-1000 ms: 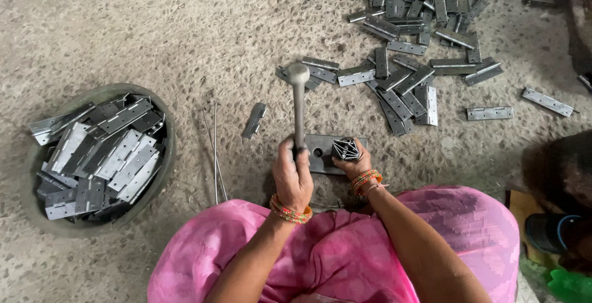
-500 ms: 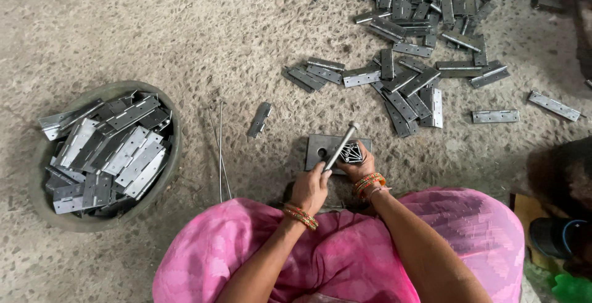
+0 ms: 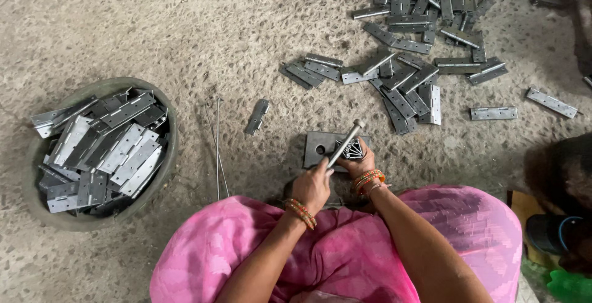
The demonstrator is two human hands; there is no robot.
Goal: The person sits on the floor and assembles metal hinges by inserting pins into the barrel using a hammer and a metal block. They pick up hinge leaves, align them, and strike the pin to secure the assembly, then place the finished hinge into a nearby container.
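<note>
- Head view: your left hand grips a hammer, its head tilted up over the metal block.
- Your right hand pins a small part on that block.
- Hinges fill the basin at left; a loose hinge pile lies ahead.
- Half a second ago the hammer leaned much the same.

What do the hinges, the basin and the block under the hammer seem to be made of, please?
Hinges: bare grey metal, probably steel; dull sheen, thin flat leaves. Basin: dark, matte, worn rim; rubber or coated metal, cannot tell. Block: thick dark metal plate with a hole, likely steel. Hammer: shiny metal shaft, held in the left hand; the right hand rests on the block.
</note>
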